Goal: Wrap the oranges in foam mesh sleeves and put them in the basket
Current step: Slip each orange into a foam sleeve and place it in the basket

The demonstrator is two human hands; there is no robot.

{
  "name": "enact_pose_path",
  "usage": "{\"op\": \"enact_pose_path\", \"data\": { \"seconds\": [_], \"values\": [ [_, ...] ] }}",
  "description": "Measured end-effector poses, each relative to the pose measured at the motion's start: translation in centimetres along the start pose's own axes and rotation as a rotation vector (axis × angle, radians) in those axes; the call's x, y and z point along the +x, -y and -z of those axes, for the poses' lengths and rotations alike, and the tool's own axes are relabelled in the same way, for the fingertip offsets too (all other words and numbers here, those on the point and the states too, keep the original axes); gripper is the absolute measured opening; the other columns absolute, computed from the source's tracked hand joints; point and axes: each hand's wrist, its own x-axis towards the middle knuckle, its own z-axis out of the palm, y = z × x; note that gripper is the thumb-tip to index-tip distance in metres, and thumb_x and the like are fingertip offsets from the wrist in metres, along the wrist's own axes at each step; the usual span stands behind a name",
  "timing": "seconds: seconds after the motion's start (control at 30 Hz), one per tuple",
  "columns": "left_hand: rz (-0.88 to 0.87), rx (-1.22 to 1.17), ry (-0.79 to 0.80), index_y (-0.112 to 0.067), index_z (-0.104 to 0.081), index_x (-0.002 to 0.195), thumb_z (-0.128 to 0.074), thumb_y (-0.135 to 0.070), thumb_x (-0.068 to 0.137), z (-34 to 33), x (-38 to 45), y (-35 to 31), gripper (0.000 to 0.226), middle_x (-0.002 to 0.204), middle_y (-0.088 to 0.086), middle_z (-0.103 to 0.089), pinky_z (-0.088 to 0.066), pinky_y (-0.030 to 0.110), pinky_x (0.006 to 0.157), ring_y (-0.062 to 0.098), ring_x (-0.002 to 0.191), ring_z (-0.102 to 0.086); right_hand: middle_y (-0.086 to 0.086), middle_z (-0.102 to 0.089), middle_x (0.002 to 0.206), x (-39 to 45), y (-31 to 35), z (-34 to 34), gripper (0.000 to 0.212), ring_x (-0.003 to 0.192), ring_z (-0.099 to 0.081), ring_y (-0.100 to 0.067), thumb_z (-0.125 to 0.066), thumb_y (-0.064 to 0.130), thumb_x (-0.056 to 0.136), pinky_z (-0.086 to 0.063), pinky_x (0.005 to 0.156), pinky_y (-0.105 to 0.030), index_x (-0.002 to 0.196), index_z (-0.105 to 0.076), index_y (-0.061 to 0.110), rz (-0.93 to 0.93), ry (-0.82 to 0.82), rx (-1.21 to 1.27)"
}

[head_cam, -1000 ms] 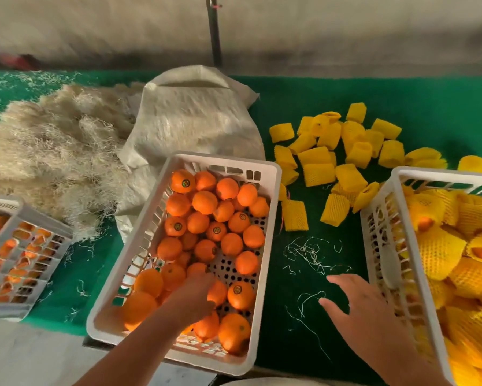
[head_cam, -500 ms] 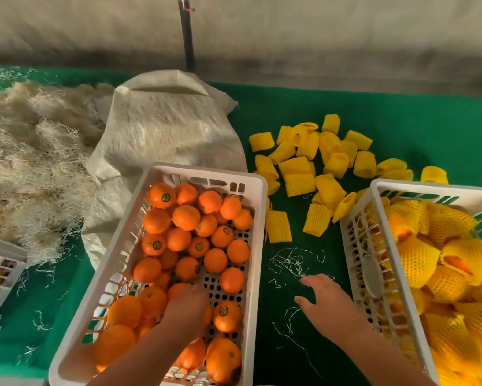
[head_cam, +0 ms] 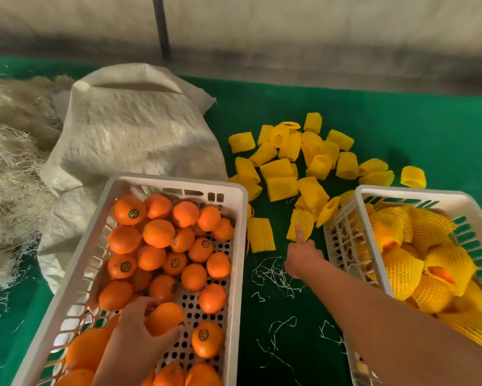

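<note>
A white crate (head_cam: 175, 183) in the middle holds several bare oranges. My left hand (head_cam: 139, 327) is inside its near end, fingers and thumb curled round one orange (head_cam: 164, 316). Several yellow foam mesh sleeves (head_cam: 298, 160) lie scattered on the green cloth beyond. My right hand (head_cam: 302, 256) reaches forward between the crates, its index finger stretched out and touching the near edge of one sleeve (head_cam: 299, 222). The white basket (head_cam: 409, 194) on the right holds several oranges wrapped in yellow sleeves.
A white woven sack (head_cam: 131, 135) lies behind the orange crate. Pale straw-like fibre (head_cam: 8, 168) is heaped at the left. Loose white threads (head_cam: 273, 274) litter the green cloth (head_cam: 401, 121) between the crates. A dark pole (head_cam: 160, 26) stands at the back.
My right hand has moved forward from the threads to the nearest sleeve. My left hand has closed round an orange at the crate's near end. The view shifted right, losing the far-left crate.
</note>
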Motion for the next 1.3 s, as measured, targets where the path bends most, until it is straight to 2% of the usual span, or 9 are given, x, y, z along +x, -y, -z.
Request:
{"op": "enact_pose_path", "data": {
  "seconds": [0.2,0.3,0.37,0.47,0.53,0.67,0.8,1.03,1.3],
  "values": [
    [-0.045,-0.098,0.025,-0.044,-0.052,0.121,-0.089,-0.055,0.064,0.3,-0.2,-1.9,0.069,0.116,-0.021,-0.048,-0.046,0.031,0.085,0.003,0.104,-0.050,-0.008,0.020,0.171,2.3,-1.1,-1.2,0.096,0.141,-0.040,-0.037,-0.063,0.015,0.097,-0.047,0.105,-0.050,0.164,0.006,0.009,-0.075,0.003,0.126],
    [-0.059,-0.174,0.048,-0.053,-0.051,0.114,-0.085,-0.059,0.063,0.8,-0.6,-4.4,0.062,0.118,-0.022,-0.047,-0.049,0.033,0.084,0.005,0.105,-0.053,-0.009,0.009,0.173,2.0,-2.2,-1.0,0.075,0.137,-0.048,-0.035,-0.054,0.026,0.104,-0.048,0.105,-0.047,0.162,-0.011,0.005,-0.006,-0.096,0.185],
    [-0.112,-0.203,0.098,-0.056,-0.049,0.119,-0.078,-0.067,0.058,1.5,-1.1,-6.7,0.068,0.119,-0.029,-0.047,-0.052,0.028,0.079,0.004,0.102,-0.057,-0.012,-0.028,0.163,0.5,-2.7,-0.7,0.047,0.122,-0.059,-0.029,-0.046,0.030,0.108,-0.053,0.095,-0.040,0.149,-0.040,0.007,0.073,-0.292,0.280],
    [-0.273,-0.164,0.199,-0.057,-0.040,0.129,-0.077,-0.069,0.062,2.1,-2.1,-10.5,0.077,0.118,-0.040,-0.047,-0.056,0.023,0.069,-0.004,0.100,-0.062,0.004,-0.065,0.102,-4.0,-3.0,-0.5,0.024,0.075,-0.060,-0.006,-0.040,0.036,0.110,-0.044,0.062,-0.021,0.098,-0.060,0.030,0.186,-0.643,0.441],
    [-0.397,-0.074,0.286,-0.060,-0.034,0.133,-0.075,-0.070,0.065,1.9,-3.1,-13.1,0.079,0.121,-0.047,-0.040,-0.053,0.019,0.065,-0.016,0.108,-0.052,0.012,-0.059,0.075,-7.6,-3.0,-0.4,0.026,0.061,-0.055,-0.004,-0.046,0.041,0.108,-0.039,0.052,-0.018,0.085,-0.058,0.035,0.217,-0.743,0.602],
    [-0.521,0.131,0.495,-0.071,-0.019,0.137,-0.071,-0.068,0.068,0.0,-5.0,-17.1,0.087,0.125,-0.049,-0.036,-0.040,0.015,0.079,-0.006,0.108,-0.051,0.013,-0.062,0.081,-13.3,-2.2,-1.5,0.010,0.072,-0.058,0.000,-0.068,0.026,0.100,-0.048,0.063,-0.014,0.090,-0.072,0.024,0.307,-0.705,0.663],
    [-0.554,0.407,0.564,-0.052,-0.008,0.153,-0.071,-0.063,0.072,-3.2,-5.6,-18.4,0.103,0.148,-0.017,-0.041,-0.038,0.030,0.092,0.008,0.123,-0.041,0.005,-0.064,0.113,-17.4,-1.8,-2.8,0.015,0.090,-0.062,-0.005,-0.063,0.011,0.102,-0.055,0.081,-0.018,0.102,-0.078,0.015,0.411,-0.615,0.623],
    [-0.490,0.836,0.612,-0.024,-0.043,0.138,-0.073,-0.060,0.078,-6.8,-7.1,-18.6,0.076,0.103,-0.002,-0.047,-0.040,0.030,0.070,0.017,0.091,-0.047,-0.001,-0.042,0.160,-19.4,-2.6,-5.9,0.045,0.147,-0.038,-0.020,-0.067,0.004,0.093,-0.031,0.120,-0.030,0.136,-0.067,0.016,0.530,-0.431,0.387],
    [-0.240,0.466,0.498,-0.032,-0.042,0.137,-0.068,-0.061,0.071,-6.2,-7.6,-19.7,0.077,0.102,-0.010,-0.047,-0.053,0.025,0.064,0.010,0.087,-0.056,0.005,-0.026,0.137,-20.2,-4.4,-6.3,0.056,0.073,-0.049,0.000,-0.070,0.008,0.090,-0.037,0.058,-0.008,0.140,-0.050,0.026,0.303,-0.434,0.555]
  ]
}}
